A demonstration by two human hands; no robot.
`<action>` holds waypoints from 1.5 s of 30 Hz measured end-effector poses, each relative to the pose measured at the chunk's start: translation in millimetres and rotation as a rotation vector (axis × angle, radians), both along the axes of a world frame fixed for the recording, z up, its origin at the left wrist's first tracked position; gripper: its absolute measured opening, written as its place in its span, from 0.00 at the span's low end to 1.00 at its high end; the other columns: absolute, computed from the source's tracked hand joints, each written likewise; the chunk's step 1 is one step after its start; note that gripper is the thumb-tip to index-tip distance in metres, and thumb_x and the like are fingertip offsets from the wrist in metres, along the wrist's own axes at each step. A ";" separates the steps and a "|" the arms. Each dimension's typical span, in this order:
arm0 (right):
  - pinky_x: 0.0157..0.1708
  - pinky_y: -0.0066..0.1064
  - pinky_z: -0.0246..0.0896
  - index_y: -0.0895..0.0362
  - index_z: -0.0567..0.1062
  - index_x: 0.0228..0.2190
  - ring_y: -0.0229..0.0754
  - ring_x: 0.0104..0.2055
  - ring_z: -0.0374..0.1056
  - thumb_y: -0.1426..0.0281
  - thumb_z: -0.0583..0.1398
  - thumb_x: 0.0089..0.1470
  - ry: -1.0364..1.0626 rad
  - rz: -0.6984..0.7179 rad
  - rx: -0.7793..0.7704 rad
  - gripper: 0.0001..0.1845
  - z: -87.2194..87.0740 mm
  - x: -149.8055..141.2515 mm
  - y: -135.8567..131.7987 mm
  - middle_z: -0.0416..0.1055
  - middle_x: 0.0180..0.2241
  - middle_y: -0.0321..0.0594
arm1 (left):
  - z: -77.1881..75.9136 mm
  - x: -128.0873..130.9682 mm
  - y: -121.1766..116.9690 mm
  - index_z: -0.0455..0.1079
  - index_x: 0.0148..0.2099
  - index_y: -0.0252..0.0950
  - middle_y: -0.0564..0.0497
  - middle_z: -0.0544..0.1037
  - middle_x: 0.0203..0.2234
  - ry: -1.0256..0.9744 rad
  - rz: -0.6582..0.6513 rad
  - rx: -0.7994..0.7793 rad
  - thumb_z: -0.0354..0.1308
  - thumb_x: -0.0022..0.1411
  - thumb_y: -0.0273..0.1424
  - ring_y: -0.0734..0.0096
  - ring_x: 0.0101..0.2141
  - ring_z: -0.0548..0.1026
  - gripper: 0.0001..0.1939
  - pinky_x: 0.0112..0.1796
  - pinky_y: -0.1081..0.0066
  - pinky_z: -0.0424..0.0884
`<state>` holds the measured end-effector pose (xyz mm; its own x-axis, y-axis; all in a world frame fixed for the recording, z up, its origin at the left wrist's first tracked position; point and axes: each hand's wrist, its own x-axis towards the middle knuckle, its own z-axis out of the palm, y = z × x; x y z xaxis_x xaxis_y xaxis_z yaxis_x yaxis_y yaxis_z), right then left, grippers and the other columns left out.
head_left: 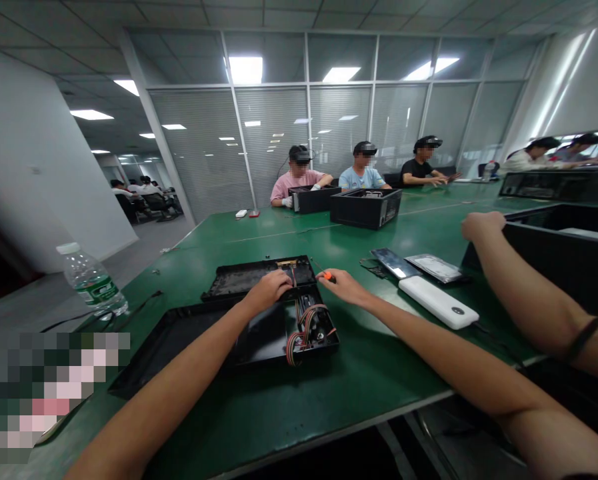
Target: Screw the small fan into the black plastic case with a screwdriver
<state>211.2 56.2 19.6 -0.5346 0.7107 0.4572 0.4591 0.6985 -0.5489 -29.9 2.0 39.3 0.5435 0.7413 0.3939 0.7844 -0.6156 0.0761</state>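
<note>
A black plastic device casing lies opened on the green table, its lid (249,279) behind its base (163,340). Striped ribbon wires (306,320) loop over the mechanism at the base's right end. My left hand (269,288) rests at the lid's right part, fingers curled close together beside thin wires; what they pinch is hidden. My right hand (347,287), just right of the casing, is closed around a screwdriver (328,275) with an orange and black handle. Its thin shaft points up and left toward the lid's right edge.
Right of the casing lie a white power bank (437,303), a phone (395,263) and a hard drive (436,268). A neighbour's arm (529,287) reaches to a black computer case (553,260). A water bottle (93,283) stands left. Co-workers sit across with more cases (366,208).
</note>
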 end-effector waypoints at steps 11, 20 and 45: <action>0.24 0.24 0.59 0.60 0.72 0.37 0.32 0.21 0.62 0.73 0.51 0.49 0.048 0.025 -0.344 0.15 -11.8 -6.5 18.2 0.71 0.28 0.37 | -2.6 4.8 0.5 0.59 0.41 0.32 0.45 0.67 0.35 0.219 0.267 0.048 0.37 0.67 0.31 0.67 0.34 0.70 0.11 0.36 0.69 0.65; 0.26 0.23 0.58 0.64 0.74 0.34 0.31 0.23 0.61 0.65 0.56 0.49 -0.271 0.336 -0.496 0.15 34.5 -24.2 10.7 0.71 0.24 0.36 | 13.1 -7.3 -7.4 0.60 0.38 0.33 0.47 0.68 0.33 0.115 0.211 0.088 0.40 0.66 0.31 0.68 0.35 0.69 0.10 0.38 0.69 0.65; 0.25 0.23 0.48 0.61 0.74 0.29 0.38 0.31 0.66 0.68 0.53 0.49 -0.357 -0.254 -0.225 0.11 -5.5 -43.6 -19.3 0.72 0.28 0.42 | 2.0 -1.2 21.5 0.72 0.38 0.30 0.52 0.73 0.20 -0.106 -0.024 -0.580 0.49 0.60 0.29 0.76 0.21 0.70 0.12 0.25 0.79 0.63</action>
<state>167.6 36.9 14.1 -0.4272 0.8990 0.0967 0.7864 0.4222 -0.4508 -31.0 23.5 41.3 0.5424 0.8399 -0.0190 0.7407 -0.4674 0.4826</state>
